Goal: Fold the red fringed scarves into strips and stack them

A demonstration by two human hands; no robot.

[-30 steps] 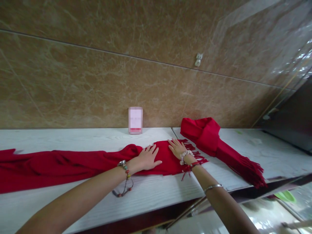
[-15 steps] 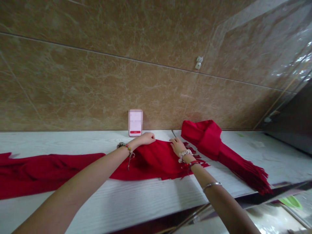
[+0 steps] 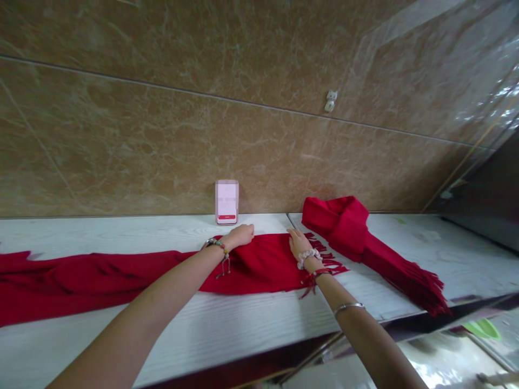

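A long red scarf (image 3: pixel 263 267) lies stretched along the white wood-grain counter (image 3: pixel 227 329), its fringe at the right end. My left hand (image 3: pixel 242 235) is closed on the scarf's far edge, knuckles up, fingertips hidden from view. Near the fringe, my right hand (image 3: pixel 298 243) rests on the cloth with its fingers stretched out flat. A second red scarf (image 3: pixel 354 232), folded over itself with its fringe hanging toward the counter's front edge, lies to the right of my right hand.
A phone (image 3: pixel 227 201) with a lit screen leans against the brown tiled wall (image 3: pixel 162 146) behind the scarf. A small white hook (image 3: pixel 331 101) is fixed on the wall. At lower right, a green basin (image 3: pixel 482 328) sits below the counter edge. A dark grey appliance (image 3: pixel 482 200) stands at the far right.
My left hand has shifted slightly left, and the cloth between my hands lies flatter, with its near edge straighter. My right hand stays by the fringed end.
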